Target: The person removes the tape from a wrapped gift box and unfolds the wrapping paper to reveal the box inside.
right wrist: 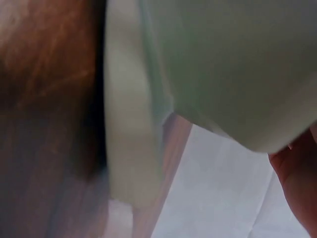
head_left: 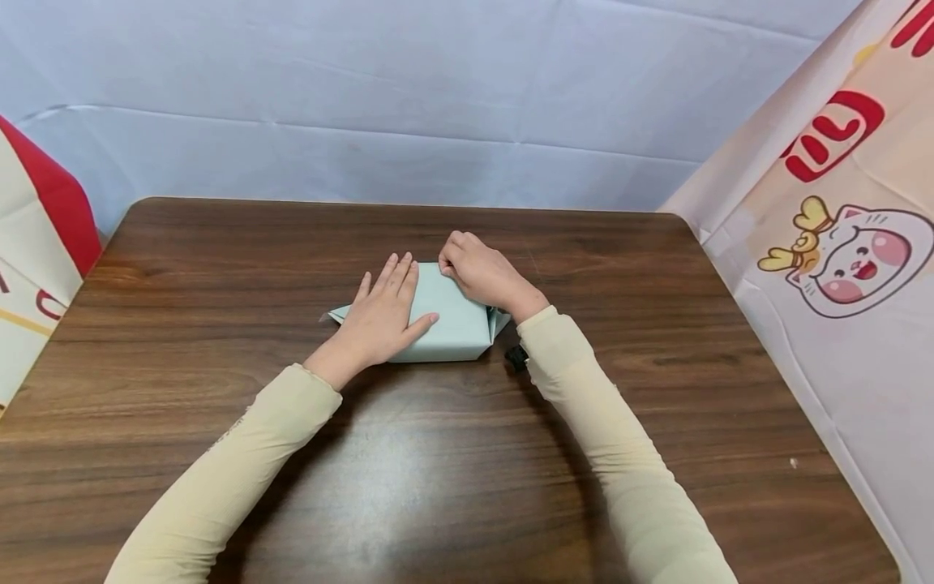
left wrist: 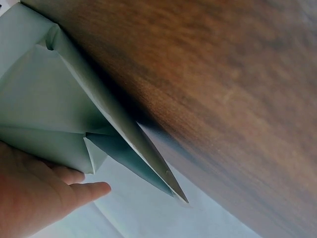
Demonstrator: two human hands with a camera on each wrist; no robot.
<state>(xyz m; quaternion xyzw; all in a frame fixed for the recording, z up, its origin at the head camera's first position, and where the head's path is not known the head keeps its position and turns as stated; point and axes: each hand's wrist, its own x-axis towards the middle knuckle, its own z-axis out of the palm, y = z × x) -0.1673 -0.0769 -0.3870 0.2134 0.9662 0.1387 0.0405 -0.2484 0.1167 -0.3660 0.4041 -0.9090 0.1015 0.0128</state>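
A box-shaped parcel in pale green wrapping paper lies on the table, its folded end flaps sticking out at left and right. My left hand rests flat across the parcel's left part, fingers straight and thumb spread. At the far right edge of the parcel, my right hand has its fingers curled and pinches the paper edge; its fingertips are partly hidden. The left wrist view shows the open left end, with a pointed flap near the tabletop. In the blurred right wrist view, a loose flap hangs at the right end.
The dark wooden table stretches around the parcel. A pale cloth hangs behind it, and a printed cartoon cloth is on the right. Beside the right wrist is a small black object.
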